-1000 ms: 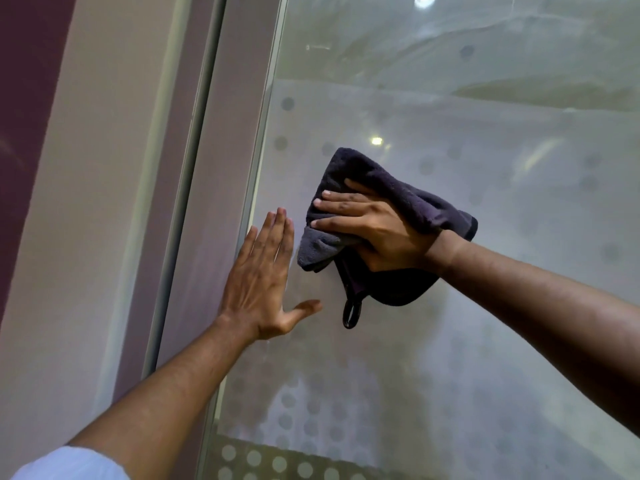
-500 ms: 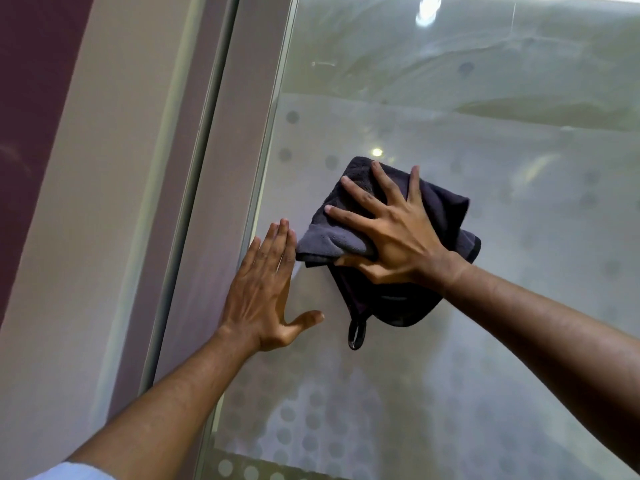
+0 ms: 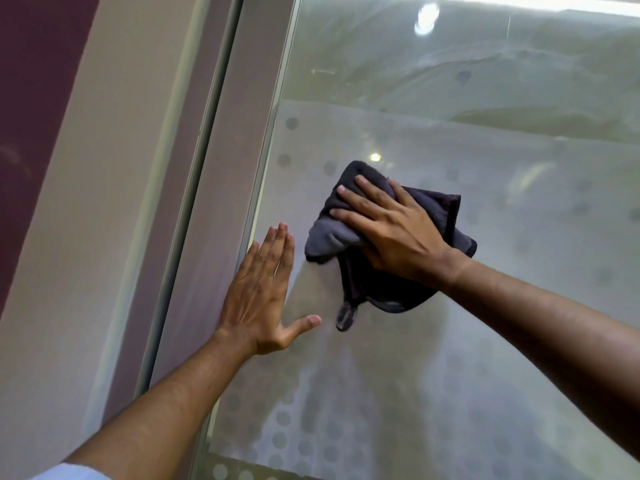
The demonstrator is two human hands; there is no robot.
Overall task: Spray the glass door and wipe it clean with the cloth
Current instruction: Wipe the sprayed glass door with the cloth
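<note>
The glass door [image 3: 485,161] fills the right of the view, frosted with a pattern of dots. A dark grey cloth [image 3: 440,213] lies bunched against the glass, its hanging loop dangling below. My right hand [image 3: 391,230] presses flat on the cloth with fingers spread, pointing up and left. My left hand [image 3: 263,289] rests flat on the glass just left of the cloth, by the door's edge, with its thumb out and nothing in it. No spray bottle is in view.
A pale door frame [image 3: 214,202] runs diagonally along the glass's left edge, with a beige wall [image 3: 86,237] and a dark maroon strip [image 3: 34,81] beyond it. Ceiling lights reflect in the upper glass.
My right hand has turned on the cloth, from a sideways grip to a flat, spread press, and the cloth has shifted slightly right and down. My left hand has stayed in place.
</note>
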